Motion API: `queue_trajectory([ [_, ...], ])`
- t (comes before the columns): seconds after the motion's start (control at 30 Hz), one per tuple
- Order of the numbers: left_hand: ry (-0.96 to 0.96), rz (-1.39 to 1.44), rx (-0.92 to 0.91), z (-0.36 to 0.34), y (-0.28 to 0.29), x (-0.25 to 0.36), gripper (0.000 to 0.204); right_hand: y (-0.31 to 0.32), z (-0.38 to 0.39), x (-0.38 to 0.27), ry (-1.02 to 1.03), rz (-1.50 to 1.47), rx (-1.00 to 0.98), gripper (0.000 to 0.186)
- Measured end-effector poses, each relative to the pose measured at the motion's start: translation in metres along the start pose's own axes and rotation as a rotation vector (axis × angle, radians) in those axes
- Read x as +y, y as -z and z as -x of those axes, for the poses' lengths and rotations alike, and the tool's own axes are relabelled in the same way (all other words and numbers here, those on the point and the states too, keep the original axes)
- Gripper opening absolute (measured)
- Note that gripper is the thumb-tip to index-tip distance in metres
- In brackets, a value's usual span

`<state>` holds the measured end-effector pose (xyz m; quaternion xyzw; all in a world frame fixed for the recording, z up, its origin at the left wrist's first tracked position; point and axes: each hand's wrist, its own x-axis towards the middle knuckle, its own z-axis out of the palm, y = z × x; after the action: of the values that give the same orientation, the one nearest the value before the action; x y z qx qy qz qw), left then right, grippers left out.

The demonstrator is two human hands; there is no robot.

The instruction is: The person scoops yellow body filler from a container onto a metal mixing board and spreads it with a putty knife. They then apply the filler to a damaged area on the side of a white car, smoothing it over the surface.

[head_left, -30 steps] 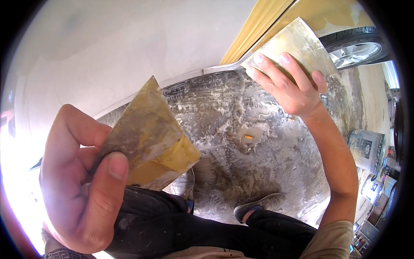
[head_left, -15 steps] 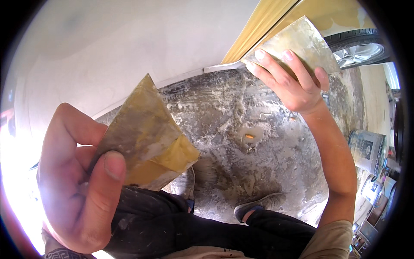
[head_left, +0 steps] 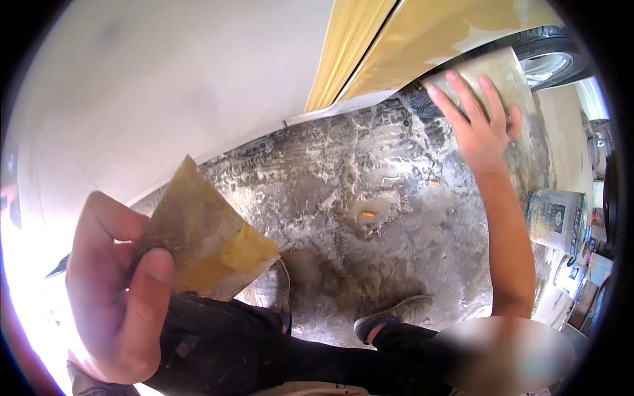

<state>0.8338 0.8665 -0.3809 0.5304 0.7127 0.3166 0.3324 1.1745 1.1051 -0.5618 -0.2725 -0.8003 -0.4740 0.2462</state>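
Observation:
My left hand (head_left: 122, 290) grips a thin square putty spreader (head_left: 208, 228) between thumb and fingers; grey and yellow putty coats its face. At the upper right, my right hand (head_left: 481, 125) holds a second putty spreader (head_left: 508, 76), pale and smeared, with its fingers laid across the face. That spreader is in front of the car's wheel (head_left: 551, 63), near the lower edge of the yellow-puttied panel (head_left: 422, 43). Whether it touches the panel I cannot tell. The pale grey car panel (head_left: 178, 72) fills the upper left.
The stained concrete floor (head_left: 330, 191) bears dried splashes and an orange stub (head_left: 368, 214). A bucket (head_left: 556, 220) and a smaller can (head_left: 569, 277) stand at the right. My shoes (head_left: 396, 313) and dark trousers are below.
My right hand has moved right and slightly down with its spreader, away from the panel seam toward the wheel. My left hand and its spreader have dropped slightly and shifted left in view.

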Motion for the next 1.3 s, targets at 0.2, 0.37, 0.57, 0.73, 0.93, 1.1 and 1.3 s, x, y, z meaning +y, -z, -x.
queue_trajectory([
  [0.2,-0.017,-0.030,-0.111,-0.002,0.016,0.000,0.015,0.034,-0.004,-0.022,-0.121,-0.145,0.128,0.019],
  [0.37,-0.030,0.035,-0.118,0.000,0.013,-0.002,0.010,0.063,-0.034,-0.031,-0.281,-0.269,0.191,0.019],
  [0.57,-0.065,-0.069,-0.202,-0.005,0.020,0.008,0.013,0.084,-0.068,-0.007,-0.467,-0.458,0.242,0.022],
  [0.73,-0.064,-0.130,-0.249,-0.008,0.023,0.013,0.016,0.085,-0.103,0.002,-0.656,-0.511,0.417,0.030],
  [0.93,-0.044,-0.125,-0.263,-0.008,0.023,0.010,0.017,0.084,-0.141,0.010,-0.748,-0.519,0.535,0.029],
  [1.1,-0.046,-0.146,-0.276,-0.007,0.028,0.003,0.016,0.065,-0.155,0.026,-0.712,-0.542,0.673,0.031],
  [1.3,-0.019,-0.085,-0.226,-0.009,0.025,-0.003,0.013,0.053,-0.154,0.008,-0.723,-0.476,0.628,0.032],
])
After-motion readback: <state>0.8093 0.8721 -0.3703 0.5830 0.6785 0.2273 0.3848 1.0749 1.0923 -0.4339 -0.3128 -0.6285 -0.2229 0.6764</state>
